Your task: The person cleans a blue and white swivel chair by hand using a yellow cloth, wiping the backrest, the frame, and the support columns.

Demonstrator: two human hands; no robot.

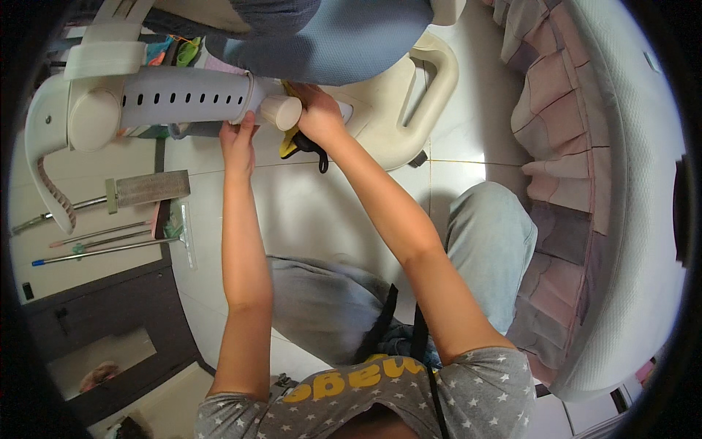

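Observation:
A pale plastic column with a row of slots [184,96] runs across the upper left, part of a cream frame on a wide base [384,126]. My left hand [239,137] has its thumb up against the column's lower edge, near the collar; its other fingers are hidden behind. My right hand [318,115] is closed on a yellow and black cloth [289,144] beside a ribbed cream knob [285,112]. Part of the cloth and a black loop hang below this hand. A blue-grey padded seat [340,38] hangs over the base.
At the right stand a bed or sofa edge with a pale quilted cover [614,219] and a pink and grey ruffled skirt [559,137]. A flat mop [151,187], a broom [160,219] and a squeegee [187,236] are at the left. White floor tiles [323,203] lie beneath.

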